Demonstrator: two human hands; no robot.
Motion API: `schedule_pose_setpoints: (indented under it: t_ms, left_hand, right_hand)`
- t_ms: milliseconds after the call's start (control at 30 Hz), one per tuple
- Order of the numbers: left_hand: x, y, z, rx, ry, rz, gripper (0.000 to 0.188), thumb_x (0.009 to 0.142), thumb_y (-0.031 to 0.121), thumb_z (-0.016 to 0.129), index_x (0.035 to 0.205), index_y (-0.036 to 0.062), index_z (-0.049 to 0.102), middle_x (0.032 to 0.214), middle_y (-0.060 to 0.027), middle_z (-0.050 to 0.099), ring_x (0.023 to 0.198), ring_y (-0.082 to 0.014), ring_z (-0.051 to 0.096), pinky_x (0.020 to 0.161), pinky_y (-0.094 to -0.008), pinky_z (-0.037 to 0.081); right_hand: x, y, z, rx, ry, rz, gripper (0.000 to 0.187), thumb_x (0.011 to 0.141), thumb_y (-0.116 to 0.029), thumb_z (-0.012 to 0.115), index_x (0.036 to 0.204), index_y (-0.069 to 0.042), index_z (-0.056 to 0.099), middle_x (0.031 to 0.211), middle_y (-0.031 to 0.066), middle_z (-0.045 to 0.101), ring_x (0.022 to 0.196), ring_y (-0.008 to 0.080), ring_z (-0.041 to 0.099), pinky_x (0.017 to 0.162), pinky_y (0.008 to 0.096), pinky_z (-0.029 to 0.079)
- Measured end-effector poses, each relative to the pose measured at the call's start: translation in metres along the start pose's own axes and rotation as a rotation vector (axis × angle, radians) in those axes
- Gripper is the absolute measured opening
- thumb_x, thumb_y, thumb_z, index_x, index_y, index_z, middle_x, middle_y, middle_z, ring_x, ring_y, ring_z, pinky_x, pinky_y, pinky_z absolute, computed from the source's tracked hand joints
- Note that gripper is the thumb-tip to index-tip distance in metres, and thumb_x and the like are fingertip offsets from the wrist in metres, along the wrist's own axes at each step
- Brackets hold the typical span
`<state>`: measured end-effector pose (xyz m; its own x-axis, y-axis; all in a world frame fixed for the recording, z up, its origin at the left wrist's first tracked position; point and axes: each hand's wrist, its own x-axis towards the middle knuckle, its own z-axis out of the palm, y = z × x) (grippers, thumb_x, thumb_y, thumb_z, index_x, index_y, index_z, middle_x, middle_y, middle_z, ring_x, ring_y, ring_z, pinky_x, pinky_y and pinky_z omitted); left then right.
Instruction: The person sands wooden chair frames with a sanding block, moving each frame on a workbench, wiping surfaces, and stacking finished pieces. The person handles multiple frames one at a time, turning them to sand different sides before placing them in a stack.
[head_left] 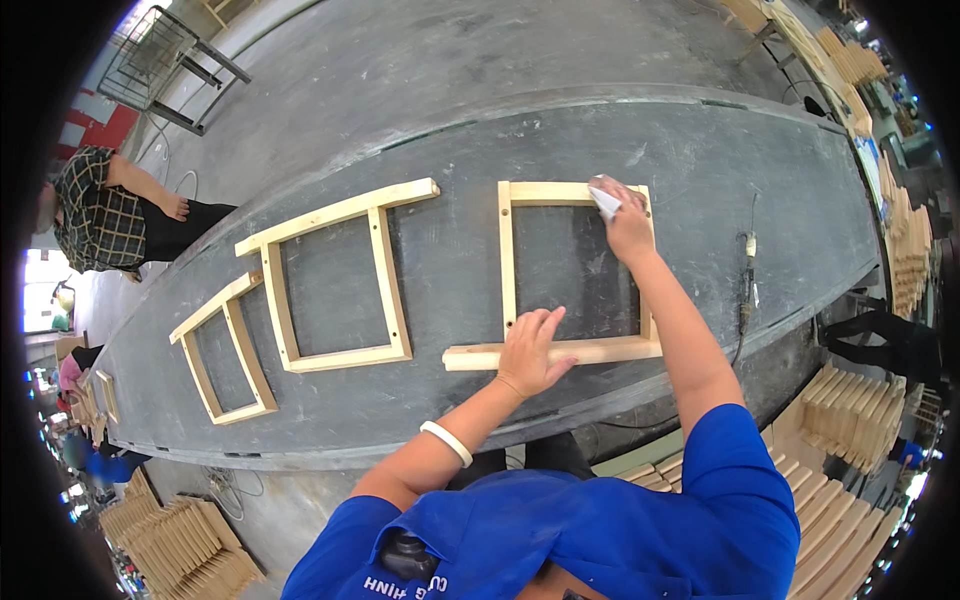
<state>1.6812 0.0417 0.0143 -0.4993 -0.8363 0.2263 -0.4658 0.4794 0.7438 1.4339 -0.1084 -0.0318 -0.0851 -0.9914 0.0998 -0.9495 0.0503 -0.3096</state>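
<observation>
Blue sleeves and a white bracelet [446, 442] are seen closest to the lens, at the lower edge. From there the left hand [530, 350] is stretched forward and laid flat, fingers spread, on the near rail of a pale wooden frame [507, 262]. This frame is placed on the grey workbench [700, 170], in front of the person and a little to the right. Its far right corner is touched by the right hand [626, 220], whose fingers are closed around a small white piece, perhaps sanding paper or cloth [605, 202]; it cannot be told for sure.

The frame is judged to be light and stiff, made from thin bare slats, so it can slide easily on the dusty top if it is not pressed down. It is best held on the rails close to the corners.

Two similar frames, a middle frame [335, 285] and a far-left frame [225, 350], are laid further to the left. A hand tool with cable [746, 275] is resting at the right. Stacks of wooden parts [850, 405] are kept beside the bench, and another person in a checked shirt [95, 210] is seated beyond.
</observation>
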Motion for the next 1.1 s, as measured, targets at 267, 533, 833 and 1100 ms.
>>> schedule_pose_setpoints:
  t_ms: [267,533,833,1100]
  left_hand:
    - [-0.004,-0.006,0.001,-0.093,0.015,0.008,0.067,0.073,0.034,0.071,0.126,0.002,0.045,0.116,-0.0209,0.051,0.104,-0.0386,0.05,0.091,-0.0448,0.041]
    - [0.0,-0.004,-0.004,-0.128,-0.013,0.045,0.06,0.073,0.03,0.072,0.119,0.0008,0.048,0.111,-0.0197,0.053,0.1,-0.0371,0.051,0.086,-0.0417,0.044]
    - [-0.212,-0.034,-0.111,-0.367,-0.16,-0.558,0.014,0.084,0.013,0.062,0.088,0.0001,0.063,0.082,-0.0151,0.063,0.072,-0.0263,0.059,0.065,-0.0353,0.047]
    - [-0.447,-0.04,-0.162,-0.069,-0.76,-1.495,0.025,0.088,0.023,0.064,0.091,-0.0012,0.067,0.072,-0.0151,0.067,0.072,-0.023,0.067,0.063,-0.0353,0.049]
  right_hand:
    - [0.009,-0.089,0.014,0.316,0.03,-0.275,0.044,0.085,-0.008,0.053,0.129,-0.013,0.052,0.131,0.0104,0.051,0.122,0.0319,0.046,0.104,0.0426,0.036]
    - [0.012,-0.108,0.028,0.398,0.067,0.081,0.039,0.086,-0.012,0.053,0.125,-0.018,0.056,0.131,0.0083,0.053,0.122,0.0294,0.046,0.105,0.0414,0.034]
    - [0.031,-0.061,0.019,-0.037,0.183,0.169,0.04,0.089,-0.013,0.055,0.129,-0.015,0.054,0.131,0.0101,0.054,0.12,0.0322,0.05,0.101,0.0397,0.04]
    - [-0.029,-0.164,0.061,0.168,-0.003,-0.036,0.051,0.083,-0.005,0.053,0.133,-0.001,0.047,0.147,0.0116,0.034,0.136,0.0272,0.032,0.11,0.0365,0.031]
